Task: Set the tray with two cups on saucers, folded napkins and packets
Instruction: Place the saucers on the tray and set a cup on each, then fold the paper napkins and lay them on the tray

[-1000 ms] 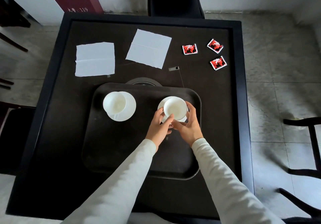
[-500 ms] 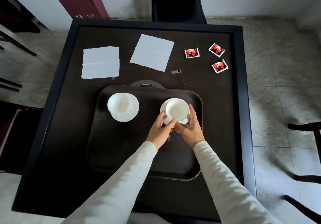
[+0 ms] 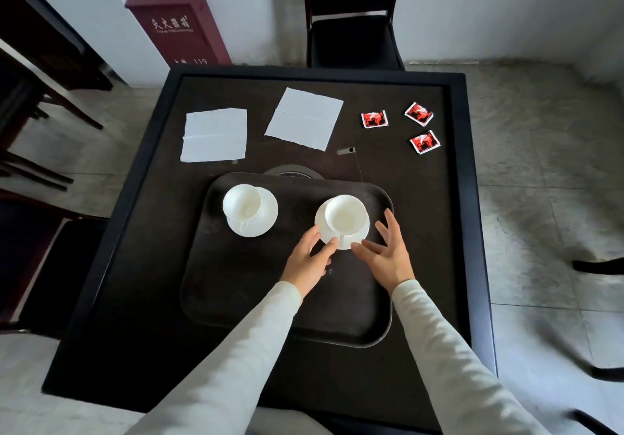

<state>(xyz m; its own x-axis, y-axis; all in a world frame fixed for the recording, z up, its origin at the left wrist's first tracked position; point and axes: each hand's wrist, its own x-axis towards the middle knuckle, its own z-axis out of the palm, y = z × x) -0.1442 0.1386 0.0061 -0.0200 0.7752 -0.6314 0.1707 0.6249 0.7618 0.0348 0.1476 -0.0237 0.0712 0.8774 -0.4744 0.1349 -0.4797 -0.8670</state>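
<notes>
A: status on the tray (image 3: 236, 299) at that frame?

B: Near end was bare. Both my hands sat mid-tray at the 2nd cup (image 3: 344, 213). Left hand (image 3: 309, 259): fingers loosely spread, tips touching the saucer (image 3: 324, 237) rim, not pinching. Right hand (image 3: 388, 255): fingers splayed, just beside the saucer, holding nothing.

A: cup seated?

B: Looked upright and centred on its saucer, right half of the tray. 1st cup (image 3: 241, 205) on its own saucer (image 3: 266, 220) in the left half, but sat off-centre toward the left rim.

A: so which step?

B: Cups + saucers read as done, imo. Napkins/packets not started.

A: where were they?

B: Beyond the tray on the table (image 3: 398, 181). Two napkins (image 3: 214, 134) lay flat, unfolded, well apart from the tray, far left and centre. Three red packets (image 3: 374, 119) far right, loose.

A: next?

B: Prob reach past the cups for a napkin, fold on the crease, set it on the tray. Needs sleeve clearance over the cups.
</notes>
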